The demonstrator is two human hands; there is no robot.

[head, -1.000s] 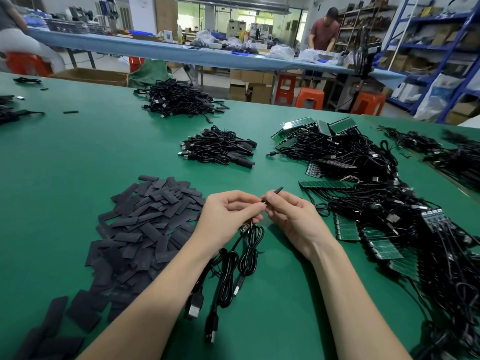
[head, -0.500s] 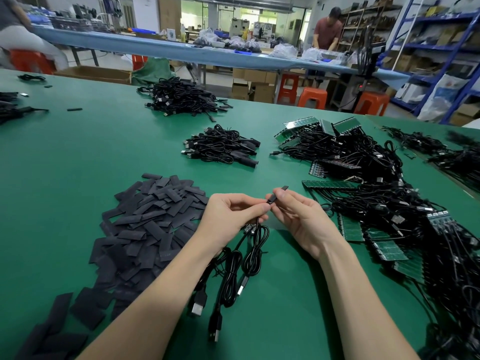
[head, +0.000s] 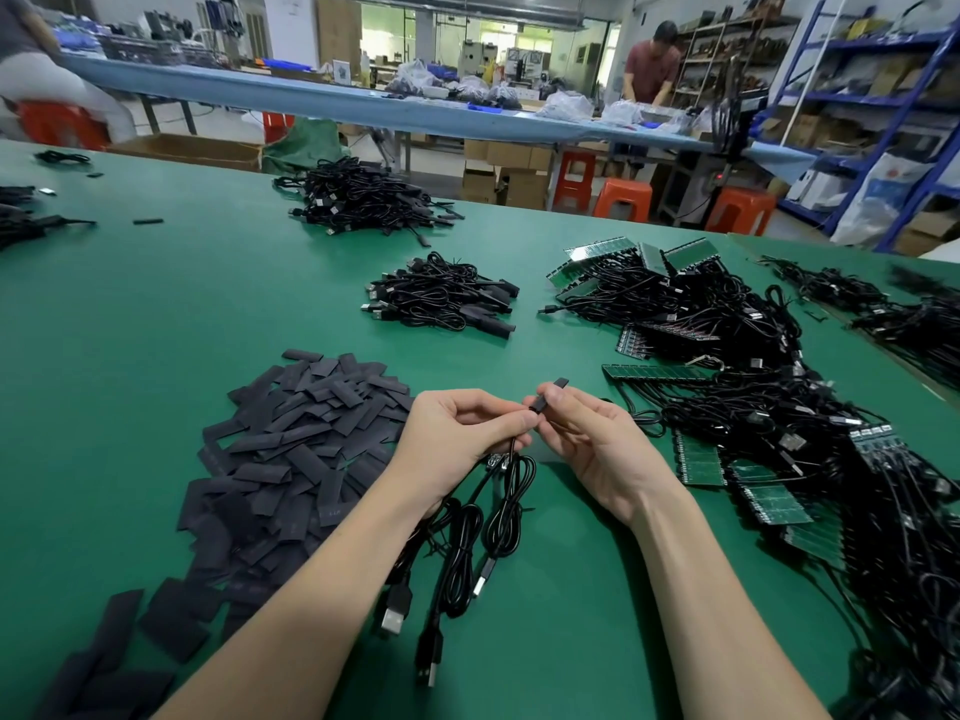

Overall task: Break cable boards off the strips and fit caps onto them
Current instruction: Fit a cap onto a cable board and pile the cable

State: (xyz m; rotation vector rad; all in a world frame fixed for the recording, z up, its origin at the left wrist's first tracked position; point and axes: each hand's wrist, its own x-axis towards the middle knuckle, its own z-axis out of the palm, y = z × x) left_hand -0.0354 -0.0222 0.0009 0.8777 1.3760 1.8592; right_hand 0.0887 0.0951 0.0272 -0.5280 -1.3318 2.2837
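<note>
Bare green table (head: 156, 314) lies open ahead; cap pile (head: 291, 449) left, cable tangle (head: 769, 407) right.

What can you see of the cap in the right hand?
The cap is a small flat black sleeve, matte, like the pieces in the cap pile. The right hand pinches it by thumb and fingers above the green table, its far end sticking up and away from the person. Its near end meets the left hand fingertips, which hold a cable. Whether a board is already inside is hidden.
</note>
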